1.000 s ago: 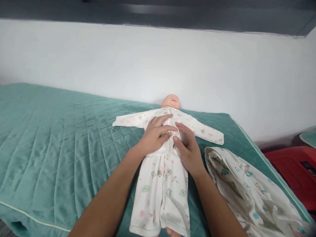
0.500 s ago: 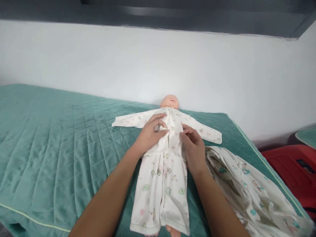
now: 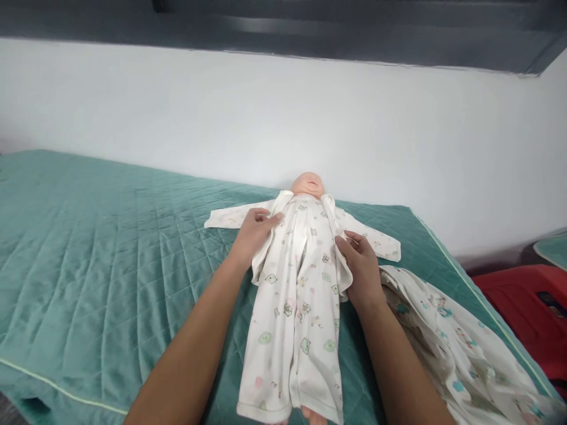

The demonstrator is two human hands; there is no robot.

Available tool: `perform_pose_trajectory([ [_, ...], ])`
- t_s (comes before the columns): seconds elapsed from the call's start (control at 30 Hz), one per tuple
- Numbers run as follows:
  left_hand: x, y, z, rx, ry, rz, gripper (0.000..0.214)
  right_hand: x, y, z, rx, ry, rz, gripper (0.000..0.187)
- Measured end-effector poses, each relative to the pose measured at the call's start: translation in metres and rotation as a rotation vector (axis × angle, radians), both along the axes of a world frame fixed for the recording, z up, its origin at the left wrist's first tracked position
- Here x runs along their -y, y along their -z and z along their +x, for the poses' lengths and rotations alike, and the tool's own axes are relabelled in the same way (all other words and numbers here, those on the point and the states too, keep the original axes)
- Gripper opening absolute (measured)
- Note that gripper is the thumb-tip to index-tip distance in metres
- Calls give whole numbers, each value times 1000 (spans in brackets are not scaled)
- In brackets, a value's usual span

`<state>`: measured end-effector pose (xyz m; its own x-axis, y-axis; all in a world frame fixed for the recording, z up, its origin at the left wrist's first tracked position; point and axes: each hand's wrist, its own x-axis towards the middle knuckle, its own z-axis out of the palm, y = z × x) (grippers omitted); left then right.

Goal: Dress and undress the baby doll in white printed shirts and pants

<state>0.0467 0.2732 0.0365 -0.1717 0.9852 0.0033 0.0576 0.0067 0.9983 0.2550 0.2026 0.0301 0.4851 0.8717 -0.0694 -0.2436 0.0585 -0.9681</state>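
A baby doll (image 3: 308, 185) lies on its back, head toward the wall, arms hidden inside long sleeves. It wears a white printed jacket (image 3: 374, 239), whose front is spread apart to both sides. Beneath, white printed trousers (image 3: 295, 330) reach high up the chest, and the feet poke out at the bottom. My left hand (image 3: 254, 235) pinches the jacket's left front edge between thumb and fingers. On the other side, my right hand (image 3: 361, 265) is closed on the right front edge.
Green quilted bedding (image 3: 110, 265) covers the surface under the doll. A crumpled white printed cloth (image 3: 456, 330) lies beside my right forearm. Beyond the right edge stands a red plastic object (image 3: 522, 301). A white wall (image 3: 221, 118) rises behind, with a dark overhang above.
The jacket's two fronts, together over the chest before, are now drawn apart and uncover the trousers' top. My left hand moved left, my right hand slightly right.
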Motion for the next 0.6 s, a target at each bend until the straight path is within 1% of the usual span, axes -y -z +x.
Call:
perform_pose_trajectory([
  [0.03,2,-1,0,-46,70,-43,42,0,0,0,8,-4,-13,50],
  [0.07,3,-2,0,-77,114,-62,40,-1,1,1,17,-8,-25,50],
  [0.13,4,-3,-3,-102,136,-45,31,-2,3,5,35,-7,-36,48],
  [0.2,0,-1,-9,-141,100,-2,20,-5,6,12,71,26,-31,44],
  [0.23,-4,1,-14,-188,55,25,15,-6,8,16,106,49,-35,43],
  [0.3,-12,6,-25,-345,-79,75,9,-8,11,26,203,91,-58,41],
  [0.37,-18,13,-38,-575,-200,111,16,-9,12,38,338,139,-106,40],
  [0.43,-21,18,-49,-777,-256,128,25,-10,12,50,497,198,-167,39],
  [0.5,-19,21,-56,-889,-258,133,32,-10,12,61,651,245,-243,35],
  [0.6,-12,21,-57,-1054,-227,138,41,-9,14,72,844,248,-334,34],
])
